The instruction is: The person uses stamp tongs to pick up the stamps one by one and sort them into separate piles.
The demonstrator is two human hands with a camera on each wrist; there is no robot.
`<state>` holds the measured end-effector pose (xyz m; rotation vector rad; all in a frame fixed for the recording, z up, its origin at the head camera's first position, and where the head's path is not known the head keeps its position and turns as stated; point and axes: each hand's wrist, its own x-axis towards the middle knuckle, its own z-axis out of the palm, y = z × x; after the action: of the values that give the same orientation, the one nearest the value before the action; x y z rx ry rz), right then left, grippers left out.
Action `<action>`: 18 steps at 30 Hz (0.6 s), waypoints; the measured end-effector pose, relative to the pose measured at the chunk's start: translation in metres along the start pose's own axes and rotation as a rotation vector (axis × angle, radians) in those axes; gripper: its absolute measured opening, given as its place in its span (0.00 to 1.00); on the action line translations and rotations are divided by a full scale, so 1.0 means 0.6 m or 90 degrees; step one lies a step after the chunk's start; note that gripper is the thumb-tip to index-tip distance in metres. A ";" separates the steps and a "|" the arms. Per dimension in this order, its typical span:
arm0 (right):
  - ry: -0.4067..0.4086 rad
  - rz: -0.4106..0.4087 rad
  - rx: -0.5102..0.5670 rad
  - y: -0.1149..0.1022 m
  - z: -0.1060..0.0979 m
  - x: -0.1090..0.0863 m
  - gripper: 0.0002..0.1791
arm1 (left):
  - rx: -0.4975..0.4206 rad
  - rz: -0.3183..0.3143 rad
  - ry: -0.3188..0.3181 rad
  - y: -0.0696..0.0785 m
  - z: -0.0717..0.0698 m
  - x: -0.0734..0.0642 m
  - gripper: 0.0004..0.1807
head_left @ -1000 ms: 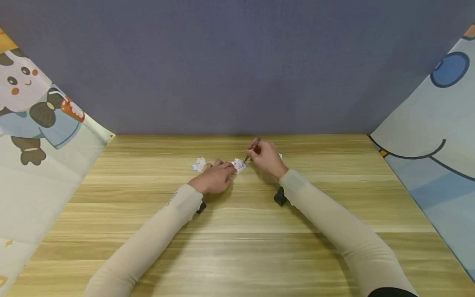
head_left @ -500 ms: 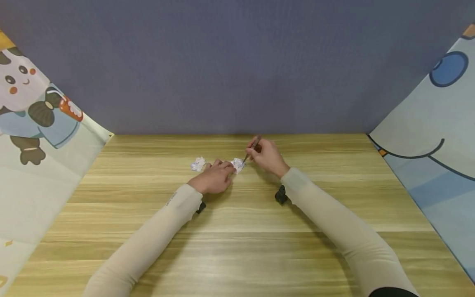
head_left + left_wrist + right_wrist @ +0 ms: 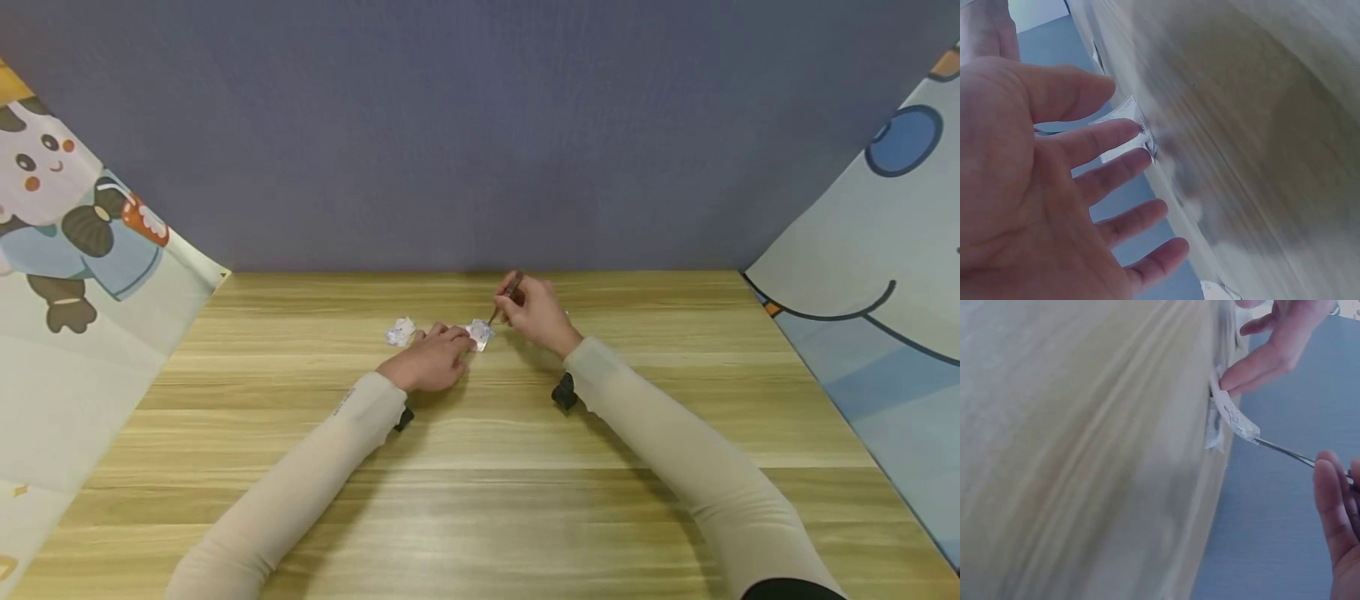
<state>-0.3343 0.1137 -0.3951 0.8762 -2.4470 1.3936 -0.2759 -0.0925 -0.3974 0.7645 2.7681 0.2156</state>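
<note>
A small white sheet with bluish print, like a sticker, lies near the back of the table. The fingertips of my left hand rest on its left side, and in the left wrist view those fingers extend loosely. My right hand pinches slim metal tweezers between thumb and fingers. Their tips meet the sheet's far right edge. Seen from the right wrist, the sheet curves up from under the left fingers to the tweezers' tips, with another pale, shiny layer below it.
Left of the left hand lies another crumpled-looking white printed piece. A tiny white bit shows behind the right wrist. The wooden table meets a grey-blue panel at the back; printed cartoon sheets flank both sides.
The tweezers' tips have shifted slightly left and away from me, and the sheet's right edge has risen and looks shinier. The left hand stays almost still on the sheet.
</note>
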 end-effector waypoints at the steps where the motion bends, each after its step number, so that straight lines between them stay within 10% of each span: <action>1: 0.004 -0.004 0.003 -0.002 -0.001 0.001 0.02 | -0.003 -0.001 0.001 -0.001 -0.001 -0.001 0.23; 18: 0.083 -0.043 0.026 -0.028 -0.013 0.018 0.03 | -0.017 -0.011 0.055 -0.025 -0.018 -0.032 0.26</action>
<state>-0.3340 0.1096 -0.3738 0.8406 -2.2786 1.4345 -0.2704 -0.1158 -0.3863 0.7407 2.8460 0.2878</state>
